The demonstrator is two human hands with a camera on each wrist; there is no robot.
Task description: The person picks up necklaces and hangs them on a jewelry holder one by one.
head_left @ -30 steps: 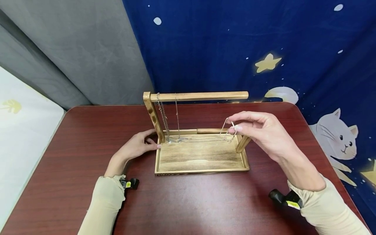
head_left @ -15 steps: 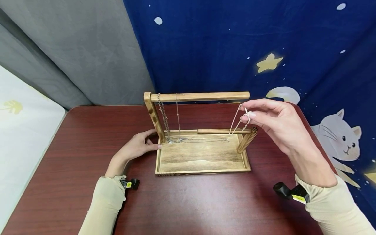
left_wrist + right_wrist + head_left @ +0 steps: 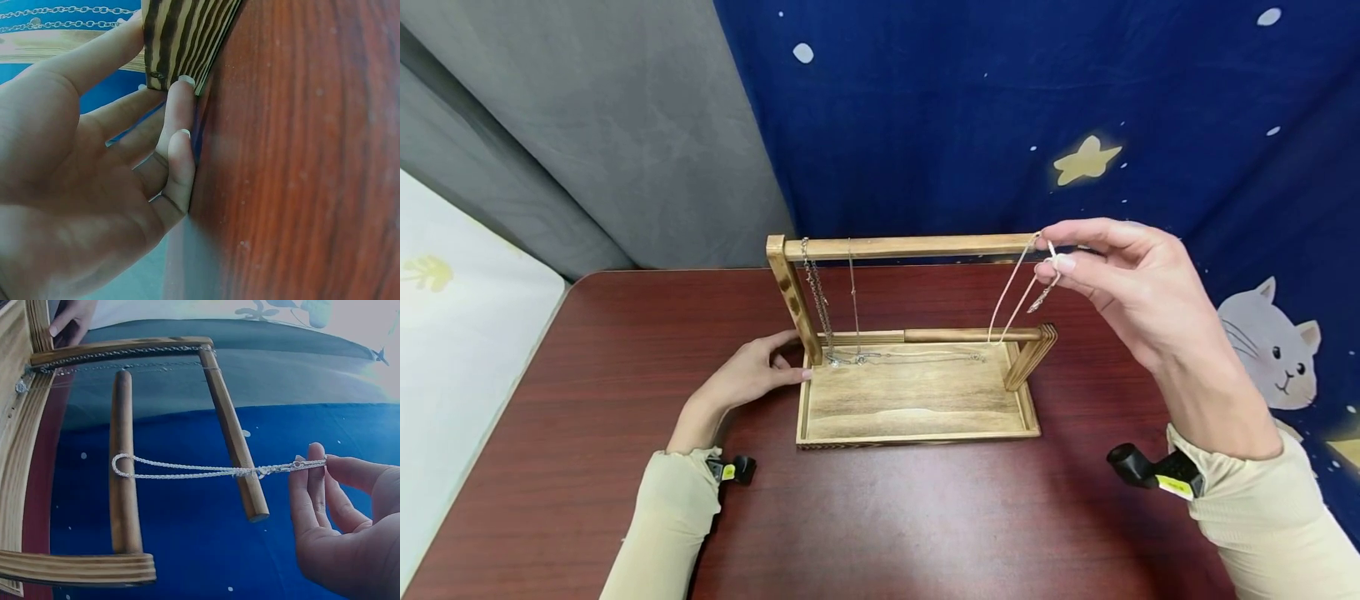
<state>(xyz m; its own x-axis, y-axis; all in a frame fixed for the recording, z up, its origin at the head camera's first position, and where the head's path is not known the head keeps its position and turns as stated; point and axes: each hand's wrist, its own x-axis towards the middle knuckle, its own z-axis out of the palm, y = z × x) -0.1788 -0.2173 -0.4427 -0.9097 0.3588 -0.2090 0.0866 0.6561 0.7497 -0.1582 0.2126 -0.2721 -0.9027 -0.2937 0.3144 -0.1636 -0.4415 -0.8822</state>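
Note:
A wooden jewelry stand (image 3: 917, 408) with a tray base, a top bar (image 3: 925, 247) and a lower bar (image 3: 973, 335) stands on the table. My left hand (image 3: 747, 372) grips its left end, thumb at the tray edge and fingers behind the post (image 3: 181, 44) in the left wrist view. Between thumb and fingertips, my right hand (image 3: 1150, 292) pinches a silver chain necklace (image 3: 250, 471) at the top bar's free right end. The necklace hangs as a long loop toward the lower bar. Several silver chains (image 3: 817, 287) hang on the top bar's left part, their lower ends lying in the tray.
The dark red wooden table (image 3: 887, 517) extends around the stand. Behind it hang a grey curtain (image 3: 610, 125) and a blue curtain (image 3: 925, 117) with stars and a cat. The stand's short right post (image 3: 1030, 358) carries the lower bar.
My right hand has risen and moved right with the necklace, from above the tray to the top bar's free end. The left hand stays at the stand's left end.

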